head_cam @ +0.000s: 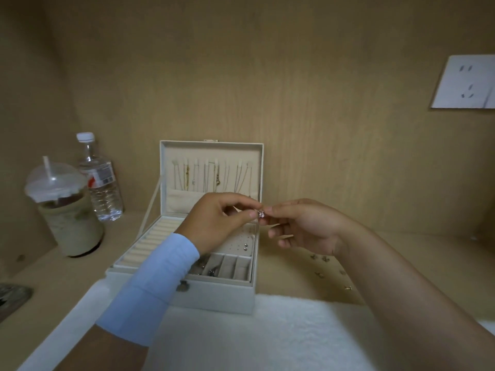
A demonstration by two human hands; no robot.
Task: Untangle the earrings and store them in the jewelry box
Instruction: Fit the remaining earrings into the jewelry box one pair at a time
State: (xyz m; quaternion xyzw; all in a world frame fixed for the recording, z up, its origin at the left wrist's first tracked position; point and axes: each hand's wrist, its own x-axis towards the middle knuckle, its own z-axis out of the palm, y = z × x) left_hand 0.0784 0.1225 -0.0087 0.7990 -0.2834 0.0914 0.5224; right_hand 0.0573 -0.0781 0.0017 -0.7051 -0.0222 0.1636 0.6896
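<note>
A cream jewelry box (214,298) stands open on the wooden desk, its lid upright with several necklaces hanging inside. Above the box's right edge, my left hand (219,223) and my right hand (302,226) meet, and both pinch a small silver earring (261,214) with a pale stone between their fingertips. A stud earring pair (245,246) sits in the box's perforated earring panel. Several small loose earrings (325,259) lie on the desk to the right of the box, below my right wrist.
A lidded iced drink cup (67,210) and a clear water bottle (101,180) stand at the left. A white fluffy cloth (267,336) covers the desk's near edge. A wall socket (466,81) is at the upper right. A dark object (13,295) lies at the far left edge.
</note>
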